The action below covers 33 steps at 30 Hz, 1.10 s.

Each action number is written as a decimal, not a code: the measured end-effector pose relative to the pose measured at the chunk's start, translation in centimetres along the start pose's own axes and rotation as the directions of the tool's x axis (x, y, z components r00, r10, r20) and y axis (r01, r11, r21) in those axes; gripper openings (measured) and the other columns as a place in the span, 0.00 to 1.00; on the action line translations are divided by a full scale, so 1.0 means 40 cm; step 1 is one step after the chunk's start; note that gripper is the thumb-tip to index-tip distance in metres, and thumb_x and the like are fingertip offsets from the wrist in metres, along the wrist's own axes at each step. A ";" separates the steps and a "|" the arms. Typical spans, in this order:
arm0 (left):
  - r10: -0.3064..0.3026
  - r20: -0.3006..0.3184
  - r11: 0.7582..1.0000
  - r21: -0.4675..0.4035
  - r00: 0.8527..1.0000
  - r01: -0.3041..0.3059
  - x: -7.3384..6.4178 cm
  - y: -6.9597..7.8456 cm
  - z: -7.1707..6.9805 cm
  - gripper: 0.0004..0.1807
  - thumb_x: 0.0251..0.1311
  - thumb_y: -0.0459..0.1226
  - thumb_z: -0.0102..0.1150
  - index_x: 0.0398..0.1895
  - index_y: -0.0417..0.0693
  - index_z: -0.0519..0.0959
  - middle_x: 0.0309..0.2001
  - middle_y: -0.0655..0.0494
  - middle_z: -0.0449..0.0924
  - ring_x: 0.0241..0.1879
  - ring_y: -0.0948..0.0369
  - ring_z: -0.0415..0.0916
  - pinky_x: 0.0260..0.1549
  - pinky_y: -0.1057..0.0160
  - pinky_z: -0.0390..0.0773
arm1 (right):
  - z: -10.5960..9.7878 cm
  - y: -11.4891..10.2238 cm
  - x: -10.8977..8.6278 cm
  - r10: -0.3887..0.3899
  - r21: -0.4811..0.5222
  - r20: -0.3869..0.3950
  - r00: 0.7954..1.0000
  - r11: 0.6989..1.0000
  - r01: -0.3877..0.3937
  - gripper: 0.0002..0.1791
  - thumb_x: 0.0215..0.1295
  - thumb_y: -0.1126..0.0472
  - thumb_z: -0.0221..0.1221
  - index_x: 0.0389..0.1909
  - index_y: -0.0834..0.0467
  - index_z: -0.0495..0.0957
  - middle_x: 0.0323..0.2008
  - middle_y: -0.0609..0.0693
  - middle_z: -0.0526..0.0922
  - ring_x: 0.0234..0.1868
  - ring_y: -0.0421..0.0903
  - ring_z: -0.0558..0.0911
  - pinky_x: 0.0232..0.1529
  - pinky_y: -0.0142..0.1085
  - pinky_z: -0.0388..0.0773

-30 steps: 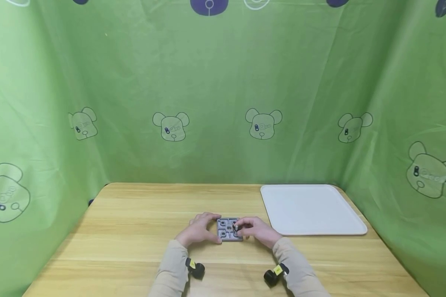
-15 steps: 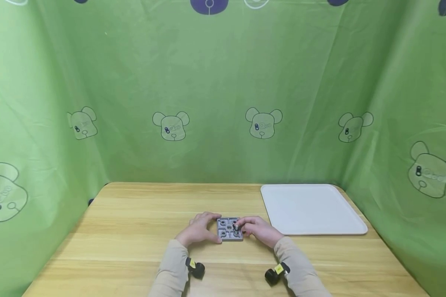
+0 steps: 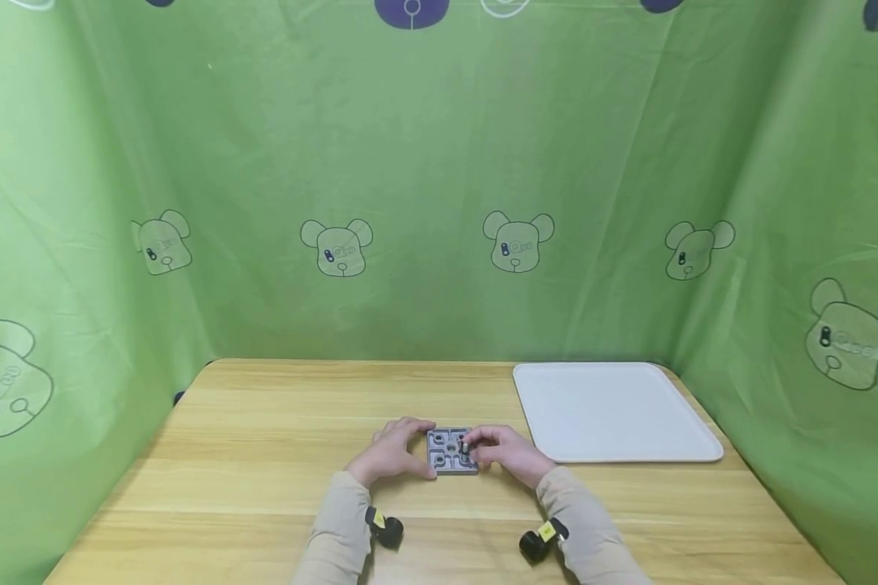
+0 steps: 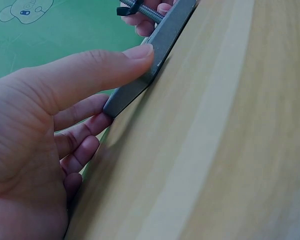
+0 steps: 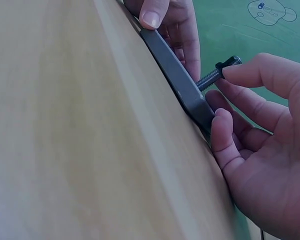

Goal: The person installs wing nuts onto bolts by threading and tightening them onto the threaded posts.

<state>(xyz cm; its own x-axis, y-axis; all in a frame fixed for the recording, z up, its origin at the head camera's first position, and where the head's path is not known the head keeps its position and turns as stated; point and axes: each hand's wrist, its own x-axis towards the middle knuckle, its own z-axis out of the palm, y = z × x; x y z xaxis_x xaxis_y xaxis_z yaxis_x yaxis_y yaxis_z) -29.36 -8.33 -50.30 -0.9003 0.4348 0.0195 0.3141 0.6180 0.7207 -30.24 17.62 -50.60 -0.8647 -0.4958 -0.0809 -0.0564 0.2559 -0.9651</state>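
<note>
A square grey metal plate with raised, ringed holes lies flat on the wooden table. My left hand grips its left side, the thumb at the near corner and fingers at the far one. Out of the plate's right half rises a threaded bolt with a black piece near its top. My right hand pinches the bolt's upper end between thumb and index finger. The other fingers are curled by the plate's right end in the right wrist view. How deep the bolt sits is hidden.
A white tray lies at the table's back right, just beyond my right hand. The wooden table is walled in by a green curtain with bear prints. A small camera is strapped to each sleeve.
The right hand's fingers shift slightly around the top of the bolt, loosening and closing again. The left hand and the plate stay in place.
</note>
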 end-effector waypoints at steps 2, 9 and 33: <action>0.000 0.001 1.000 0.001 1.000 0.000 0.000 0.001 -0.001 0.48 0.35 0.49 0.76 0.67 0.53 0.69 0.67 0.50 0.70 0.66 0.48 0.62 0.65 0.36 0.54 | 0.003 -0.004 0.000 0.001 -0.010 -0.001 1.000 1.000 -0.001 0.19 0.57 0.66 0.61 0.48 0.71 0.76 0.41 0.49 0.79 0.40 0.43 0.75 0.35 0.30 0.76; 0.006 0.005 1.000 0.005 1.000 -0.006 0.001 0.002 -0.004 0.48 0.36 0.49 0.76 0.67 0.53 0.69 0.68 0.49 0.69 0.67 0.47 0.61 0.66 0.36 0.54 | 0.011 -0.020 0.000 0.012 -0.017 -0.004 1.000 1.000 -0.012 0.19 0.57 0.64 0.64 0.48 0.69 0.78 0.37 0.47 0.77 0.36 0.41 0.74 0.32 0.29 0.76; 0.014 0.010 1.000 -0.006 1.000 -0.014 -0.005 0.010 -0.007 0.48 0.37 0.49 0.76 0.67 0.51 0.69 0.67 0.48 0.69 0.66 0.46 0.62 0.65 0.36 0.55 | 0.014 -0.023 -0.008 0.020 -0.038 -0.025 0.999 0.999 -0.021 0.20 0.56 0.62 0.65 0.49 0.68 0.79 0.43 0.52 0.79 0.38 0.42 0.75 0.34 0.31 0.77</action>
<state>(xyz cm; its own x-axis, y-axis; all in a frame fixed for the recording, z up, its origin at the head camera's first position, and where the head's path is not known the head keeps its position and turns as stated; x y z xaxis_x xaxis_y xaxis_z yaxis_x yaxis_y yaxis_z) -29.14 -8.35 -49.81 -0.8927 0.4501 0.0231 0.3252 0.6077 0.7246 -29.63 17.08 -49.85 -0.8777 -0.4700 -0.0940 -0.0573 0.2977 -0.9529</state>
